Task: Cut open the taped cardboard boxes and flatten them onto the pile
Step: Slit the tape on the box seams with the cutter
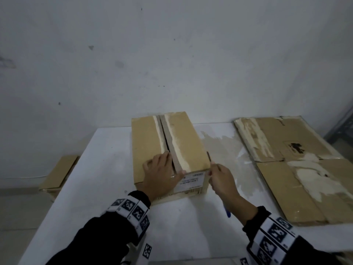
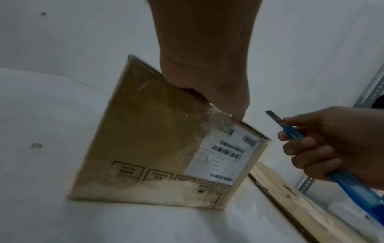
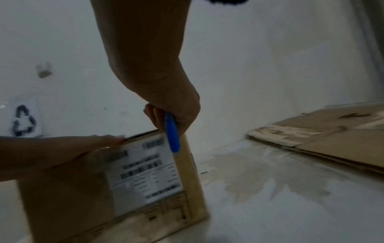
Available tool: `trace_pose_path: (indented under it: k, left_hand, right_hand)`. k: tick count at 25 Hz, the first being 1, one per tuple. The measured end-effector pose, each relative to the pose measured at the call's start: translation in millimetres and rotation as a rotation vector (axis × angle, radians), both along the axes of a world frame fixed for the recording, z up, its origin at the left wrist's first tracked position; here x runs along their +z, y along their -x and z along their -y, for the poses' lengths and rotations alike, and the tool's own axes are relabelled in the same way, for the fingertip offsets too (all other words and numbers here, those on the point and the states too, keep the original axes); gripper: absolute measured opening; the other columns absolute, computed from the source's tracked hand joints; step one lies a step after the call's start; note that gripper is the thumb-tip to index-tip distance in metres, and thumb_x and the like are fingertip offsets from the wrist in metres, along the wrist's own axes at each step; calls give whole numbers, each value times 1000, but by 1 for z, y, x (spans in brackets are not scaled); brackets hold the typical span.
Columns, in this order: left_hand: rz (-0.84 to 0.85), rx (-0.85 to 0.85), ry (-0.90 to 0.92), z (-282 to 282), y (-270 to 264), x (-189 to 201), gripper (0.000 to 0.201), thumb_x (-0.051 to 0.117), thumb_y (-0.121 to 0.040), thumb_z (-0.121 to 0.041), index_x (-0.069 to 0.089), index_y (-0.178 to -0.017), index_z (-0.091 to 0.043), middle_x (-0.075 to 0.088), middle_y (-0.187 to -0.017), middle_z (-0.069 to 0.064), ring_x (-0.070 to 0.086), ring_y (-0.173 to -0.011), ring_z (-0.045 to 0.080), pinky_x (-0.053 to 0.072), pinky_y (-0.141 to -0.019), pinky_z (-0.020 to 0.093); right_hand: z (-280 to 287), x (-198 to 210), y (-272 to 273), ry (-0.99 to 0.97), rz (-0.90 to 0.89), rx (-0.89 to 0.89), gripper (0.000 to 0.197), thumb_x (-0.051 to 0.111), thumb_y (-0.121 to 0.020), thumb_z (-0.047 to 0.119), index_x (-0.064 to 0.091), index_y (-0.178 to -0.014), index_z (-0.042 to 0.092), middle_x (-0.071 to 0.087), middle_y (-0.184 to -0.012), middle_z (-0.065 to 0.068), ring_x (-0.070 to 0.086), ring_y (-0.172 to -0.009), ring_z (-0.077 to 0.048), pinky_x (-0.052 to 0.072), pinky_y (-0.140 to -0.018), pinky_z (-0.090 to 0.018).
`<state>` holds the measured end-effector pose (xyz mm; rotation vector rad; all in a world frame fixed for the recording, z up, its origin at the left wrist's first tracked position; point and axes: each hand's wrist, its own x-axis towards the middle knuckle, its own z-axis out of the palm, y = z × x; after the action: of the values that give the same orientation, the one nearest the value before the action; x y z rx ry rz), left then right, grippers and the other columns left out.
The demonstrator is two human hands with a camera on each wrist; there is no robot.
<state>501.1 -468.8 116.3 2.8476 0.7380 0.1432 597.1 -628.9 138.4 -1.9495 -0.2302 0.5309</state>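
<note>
A taped cardboard box (image 1: 149,142) stands mid-table, with a dark slit along its top seam and a white label (image 2: 224,156) on its near face. My left hand (image 1: 160,175) lies flat on the box top at the near edge. Its fingertips reach the seam and its thumb runs along the front edge. My right hand (image 1: 223,180) grips a blue utility knife (image 2: 295,133) just right of the box's near top corner. The blade (image 2: 273,117) is out and points at that corner, a little apart from it. The pile of flattened cardboard (image 1: 296,159) lies on the table's right side.
The white table (image 1: 95,188) has a stained patch (image 1: 225,150) between box and pile. Another cardboard box (image 1: 59,175) sits low beyond the table's left edge. A white wall stands close behind. A metal rack (image 1: 342,127) shows at the far right.
</note>
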Motion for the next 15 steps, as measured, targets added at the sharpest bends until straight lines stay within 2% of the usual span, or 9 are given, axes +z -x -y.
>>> trace_pose_path:
  k: [2,3,5,7,9,11,13,15]
  left_hand:
    - [23,-43,-64,-2,3,-4,106,-7,-73,-83,40,-140,-16,37,-148,-2,35,-131,17,24,-98,42]
    - [21,-56,-70,-7,3,-5,110,-11,-70,-84,38,-141,-16,35,-149,-2,34,-132,17,23,-99,41]
    - [-18,-80,-85,-16,5,-2,115,-15,-65,-84,31,-145,-17,28,-153,-3,28,-135,16,21,-102,40]
    - [-52,-104,-105,-24,6,1,115,-15,-64,-85,27,-147,-17,25,-155,-2,25,-137,16,19,-104,40]
    - [-75,-122,-103,-28,6,0,115,-14,-65,-85,27,-148,-18,25,-154,-2,24,-137,17,20,-105,40]
    - [-81,-130,-100,-31,6,-1,115,-14,-65,-86,27,-148,-18,26,-154,-3,25,-137,17,20,-105,40]
    - [-79,-138,-93,-33,5,-2,115,-14,-65,-87,26,-148,-18,25,-154,-3,23,-138,16,19,-105,40]
    - [-108,-133,-86,-35,5,-2,119,-14,-61,-89,21,-150,-19,16,-158,-1,13,-144,18,14,-108,44]
  right_hand:
    - [10,-28,-25,148,43,-120,41,34,-101,34,50,-73,9,49,-65,-5,45,-58,-20,34,-59,-30]
    - [16,-45,-36,231,-2,-148,37,36,-100,31,49,-75,7,46,-65,-5,44,-59,-21,35,-63,-31]
    - [25,-79,-54,346,-145,-112,22,43,-96,18,49,-84,1,41,-64,-6,43,-61,-23,36,-68,-31]
    - [28,-101,-62,441,-196,-24,12,46,-92,7,50,-92,-4,43,-67,-8,46,-65,-25,36,-69,-31]
    - [24,-108,-69,533,-119,23,20,47,-92,6,54,-105,-7,53,-84,-14,52,-81,-29,39,-71,-31]
    - [18,-106,-79,576,-40,27,31,47,-93,9,49,-121,-6,56,-112,-21,56,-102,-34,44,-83,-35]
    - [14,-105,-93,598,-13,47,44,50,-94,12,39,-133,-4,50,-131,-22,51,-119,-36,42,-97,-38]
    - [11,-102,-98,563,26,30,58,54,-92,16,30,-142,-1,45,-138,-22,45,-124,-37,41,-102,-41]
